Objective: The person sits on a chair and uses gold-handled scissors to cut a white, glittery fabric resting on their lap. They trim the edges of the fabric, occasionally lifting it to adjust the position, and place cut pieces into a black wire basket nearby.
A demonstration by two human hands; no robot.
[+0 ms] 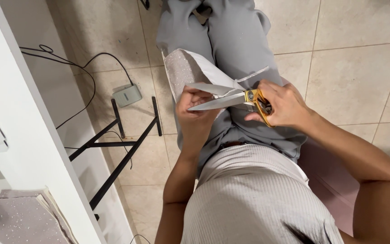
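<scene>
My right hand (pixel 281 105) grips the gold-coloured handles of a large pair of scissors (pixel 224 101), whose steel blades are apart and point left. My left hand (pixel 195 110) holds a piece of glittery pale pink fabric with a white backing (pixel 187 68) over my lap. The blades lie across the fabric's lower edge, just above my left fingers. A thin cut strip of the fabric (pixel 254 74) trails toward the right above the scissors. I am seated, in grey trousers and a ribbed beige top.
A white table edge (pixel 28 135) runs along the left, with black metal legs (pixel 123 149) below it. A grey foot pedal (pixel 127 95) with black cables lies on the beige floor tiles. More glittery fabric (pixel 19 217) rests at bottom left.
</scene>
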